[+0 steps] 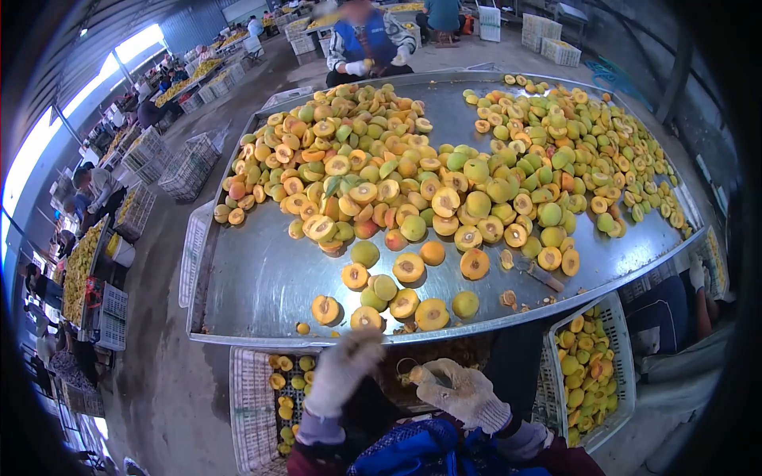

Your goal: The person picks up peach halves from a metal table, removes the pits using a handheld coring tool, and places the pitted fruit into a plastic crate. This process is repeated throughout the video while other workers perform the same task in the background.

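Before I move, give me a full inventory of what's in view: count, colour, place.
Apricot-like fruit: too many to count, whole and halved, yellow-orange to green, across the table
Metal table: one, silver, in front
Leaves: a few, green, among the fruit
Brown-handled tool: one, near edge, right
Left crate: one, white, below table, some fruit
Right crate: one, pale, below table, heaped fruit
Background crates: many, pale, left and far
Bucket: one, white, far left
Co-worker: one, blue vest, across table; others beyond
Left hand: one, pale glove, blurred, near edge
Right hand: one, pale glove, grip on small ring-shaped tool
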The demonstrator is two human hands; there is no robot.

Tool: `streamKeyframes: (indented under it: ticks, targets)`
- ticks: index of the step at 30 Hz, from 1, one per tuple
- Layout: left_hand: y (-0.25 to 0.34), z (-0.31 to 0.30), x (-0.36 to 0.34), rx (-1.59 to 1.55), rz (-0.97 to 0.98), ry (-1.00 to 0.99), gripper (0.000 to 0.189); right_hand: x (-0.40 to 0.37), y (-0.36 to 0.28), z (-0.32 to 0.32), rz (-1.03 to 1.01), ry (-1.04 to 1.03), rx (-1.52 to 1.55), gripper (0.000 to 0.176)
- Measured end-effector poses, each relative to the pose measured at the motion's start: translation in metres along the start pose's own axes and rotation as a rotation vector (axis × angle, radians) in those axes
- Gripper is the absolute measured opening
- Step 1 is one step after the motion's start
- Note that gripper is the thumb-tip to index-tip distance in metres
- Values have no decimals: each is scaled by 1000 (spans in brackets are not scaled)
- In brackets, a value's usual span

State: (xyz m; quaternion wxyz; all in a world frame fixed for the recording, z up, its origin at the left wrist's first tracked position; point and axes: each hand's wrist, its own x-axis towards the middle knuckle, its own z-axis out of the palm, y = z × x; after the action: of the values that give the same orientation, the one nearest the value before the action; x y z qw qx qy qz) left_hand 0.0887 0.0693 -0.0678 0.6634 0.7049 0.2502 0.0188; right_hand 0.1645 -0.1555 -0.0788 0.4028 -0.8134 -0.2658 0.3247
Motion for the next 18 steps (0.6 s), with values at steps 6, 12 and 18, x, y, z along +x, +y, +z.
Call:
streamKeyframes:
  ticks: [6, 12, 18]
  targets:
    - [-79, -77, 101, 902, -122, 539, 59, 2, -10, 2, 279, -248, 762, 47]
    - [-47, -54, 95, 421, -169, 352, 55, 8, -18, 8, 195, -286, 510, 34]
    - [-30, -23, 25, -181, 25, 70, 52, 7, -28, 2, 107, -126, 572, 32]
